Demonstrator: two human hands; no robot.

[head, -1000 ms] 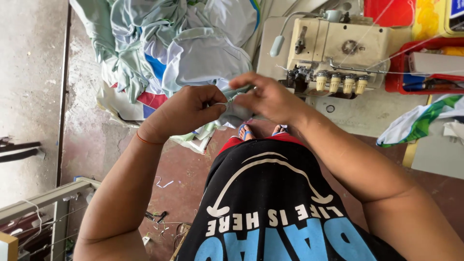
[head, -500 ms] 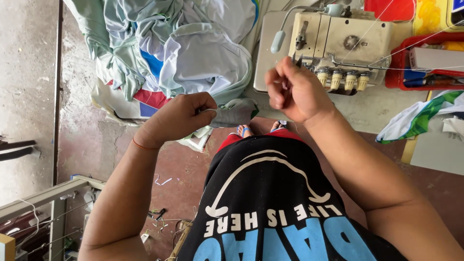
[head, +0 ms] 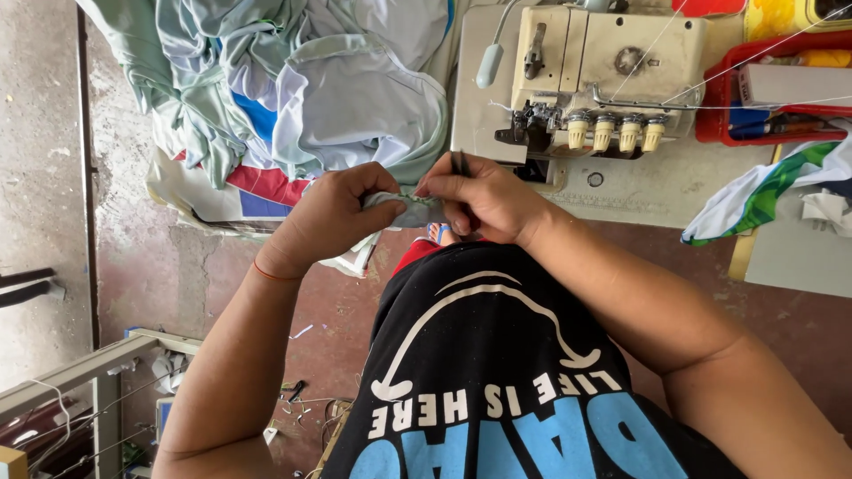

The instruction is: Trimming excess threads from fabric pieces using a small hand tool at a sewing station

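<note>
Head view, looking down over the person's chest and black printed shirt (head: 497,372). The landmark is the cream overlock sewing machine (head: 603,71), which stands on a pale table (head: 639,191) at the top of the view.

The left hand (head: 333,213) lies below and to the left of the machine, curled closed around one end of a small grey-green piece of cloth (head: 410,211); the fingers wrap over the fabric and the thumb presses against it. A thin red band (head: 271,273) circles the left wrist.

The right hand (head: 484,200) sits directly below the machine's needle end, just off the table edge. Its fingers are drawn together in a tight pinch on a slim dark tool (head: 461,164), whose tip stands up toward the machine; whether it is a thread snip or a seam ripper cannot be told. The same hand touches the other end of the cloth, so the piece is stretched between the two hands, which nearly meet.

To the left of the machine lies a heap of pale green and white garments (head: 293,89), with blue and red panels showing. To the right of the machine stand a red plastic tray (head: 723,111) and, just below it, a green-and-white printed fabric (head: 763,191) draped over the table edge. Threads run from the machine toward the upper right.
</note>
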